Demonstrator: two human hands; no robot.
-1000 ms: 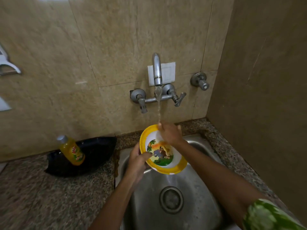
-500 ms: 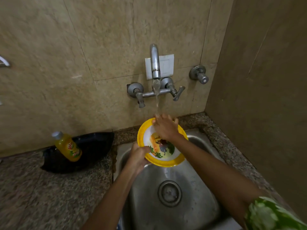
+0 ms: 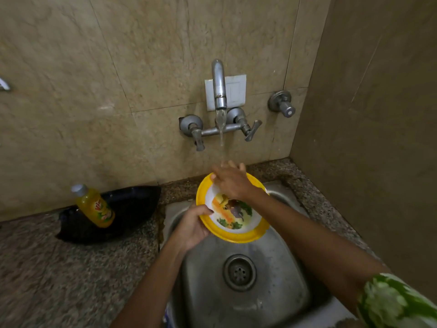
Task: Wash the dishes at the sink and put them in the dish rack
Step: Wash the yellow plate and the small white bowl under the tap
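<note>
Rubbing toward the far rim now, the right hand (image 3: pixel 230 182), fingers spread flat, has slid up the yellow plate (image 3: pixel 233 215) under the tap stream (image 3: pixel 221 147). The left hand (image 3: pixel 194 224) still pinches its near-left rim over the sink (image 3: pixel 260 304); rinsing continues, racking not yet.

The right hand (image 3: pixel 230 183) covers the plate's (image 3: pixel 233 235) far rim; the bottle's (image 3: pixel 95 207) label is too blurred to read.

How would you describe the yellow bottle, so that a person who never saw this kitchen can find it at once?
Start at the steel sink and look left along the speckled counter to the wall. There a black tray lies, and the bottle stands tilted in it. It is the only small yellow thing there, with a grey cap and a colourful label.
</note>
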